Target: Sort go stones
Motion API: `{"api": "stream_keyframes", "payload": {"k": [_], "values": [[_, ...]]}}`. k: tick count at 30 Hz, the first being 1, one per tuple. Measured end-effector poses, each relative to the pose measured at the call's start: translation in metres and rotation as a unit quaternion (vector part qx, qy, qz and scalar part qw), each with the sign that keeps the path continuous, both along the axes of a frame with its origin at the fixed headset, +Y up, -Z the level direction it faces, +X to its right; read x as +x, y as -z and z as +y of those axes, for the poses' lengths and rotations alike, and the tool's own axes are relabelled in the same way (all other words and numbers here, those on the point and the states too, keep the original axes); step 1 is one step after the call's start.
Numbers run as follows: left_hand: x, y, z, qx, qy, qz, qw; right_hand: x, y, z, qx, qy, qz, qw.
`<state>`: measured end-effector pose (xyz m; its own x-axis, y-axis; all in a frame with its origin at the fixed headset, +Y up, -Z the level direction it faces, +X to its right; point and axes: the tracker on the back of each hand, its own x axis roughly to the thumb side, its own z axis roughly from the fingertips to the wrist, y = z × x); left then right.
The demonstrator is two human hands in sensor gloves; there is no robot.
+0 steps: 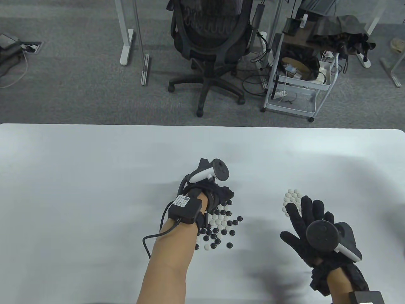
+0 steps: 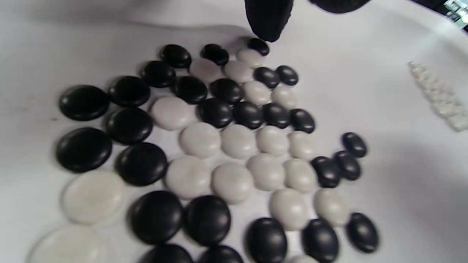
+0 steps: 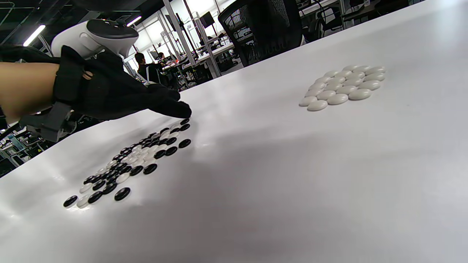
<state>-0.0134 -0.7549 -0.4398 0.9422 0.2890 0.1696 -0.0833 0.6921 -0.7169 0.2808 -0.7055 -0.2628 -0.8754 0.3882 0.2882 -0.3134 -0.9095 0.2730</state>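
While our left hand (image 1: 218, 193) reaches over the mixed stones (image 1: 220, 226), our right hand (image 1: 311, 226) hovers beside the white stones (image 1: 291, 199) with its fingers straight and spread, holding nothing. Both hands wear black gloves, and a tracker sits on the back of each.

On the table (image 1: 95, 177), near its front middle, the mixed stones lie in one loose flat layer — black and white together, many touching, a few black ones strayed to the right edge of the group. From the left wrist view, whites cluster toward the middle of the mixed stones (image 2: 234, 146) with blacks around them.

Our left hand comes down at the far end of this group. In the right wrist view its fingers (image 3: 172, 106) point forward and downward, held close together, the tips just above or touching the farthest stones; we cannot tell whether they pinch one. In the left wrist view a single fingertip (image 2: 268, 22) hangs right over a black stone at the far edge.

Well to the right, the white stones (image 3: 342, 87) form a tight patch of touching rows, all one colour. Our right hand's fingertips overlap the near edge of that patch in the table view; whether they touch it we cannot tell.

Beyond the table stand an office chair (image 1: 212, 38) and a white cart (image 1: 297, 79) on grey carpet.
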Motion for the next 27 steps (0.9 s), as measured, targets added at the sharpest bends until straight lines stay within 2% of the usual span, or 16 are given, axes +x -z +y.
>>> {"api": "stream_keyframes", "payload": {"k": [4, 6, 8, 11, 15, 18, 23, 27], "values": [[-0.019, 0.001, 0.002, 0.035, 0.033, 0.014, 0.999, -0.001, 0.0, -0.001, -0.006, -0.003, 0.003, 1.0], [-0.043, 0.001, 0.007, 0.048, 0.066, 0.028, 0.996, -0.001, 0.0, -0.001, -0.008, -0.003, 0.004, 1.0], [-0.079, -0.002, 0.011, 0.044, 0.092, 0.059, 0.993, -0.002, 0.0, -0.001, -0.01, -0.003, 0.006, 1.0], [-0.145, -0.013, 0.017, 0.004, 0.124, 0.133, 0.983, -0.003, 0.0, 0.0, -0.013, 0.0, 0.011, 1.0], [-0.224, -0.041, 0.021, -0.027, 0.155, 0.217, 0.963, -0.007, 0.0, -0.002, -0.017, -0.003, 0.017, 1.0], [-0.261, -0.062, 0.023, -0.038, 0.166, 0.258, 0.951, -0.008, 0.001, -0.003, -0.02, -0.006, 0.021, 1.0], [-0.285, -0.083, 0.024, -0.057, 0.172, 0.283, 0.942, -0.01, 0.001, -0.004, -0.023, -0.011, 0.025, 0.999], [-0.272, -0.081, 0.036, -0.031, 0.17, 0.266, 0.949, -0.012, -0.001, -0.002, -0.018, -0.01, 0.029, 0.999]]}}
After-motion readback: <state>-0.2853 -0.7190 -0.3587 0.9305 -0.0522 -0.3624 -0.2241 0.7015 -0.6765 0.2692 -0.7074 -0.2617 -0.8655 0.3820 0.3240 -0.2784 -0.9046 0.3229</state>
